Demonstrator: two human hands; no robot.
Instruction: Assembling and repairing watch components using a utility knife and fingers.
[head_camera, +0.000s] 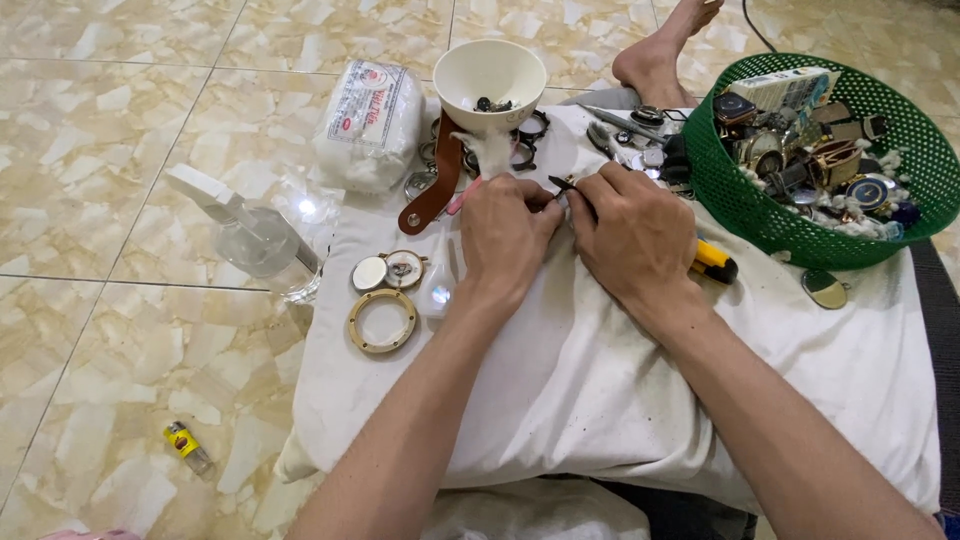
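My left hand (505, 235) rests on a white cloth-covered cushion (600, 380), fingers curled around a small part I cannot make out. My right hand (635, 235) sits right beside it, pinching a thin dark tool (560, 183) whose tip points left between the two hands. Just beyond them stands a white bowl (490, 72) with small dark parts inside, and a tuft of white cotton (493, 150) below it. A brown leather strap (436, 185) lies left of my left hand.
A gold watch bezel ring (382, 320) and round watch parts (388, 271) lie on the cloth's left. A green basket (745, 205) of watches sits right, a yellow-handled tool (715, 260) beside it. A clear spray bottle (255, 240), cotton bag (370, 122) and lighter (186, 446) are on the tiled floor.
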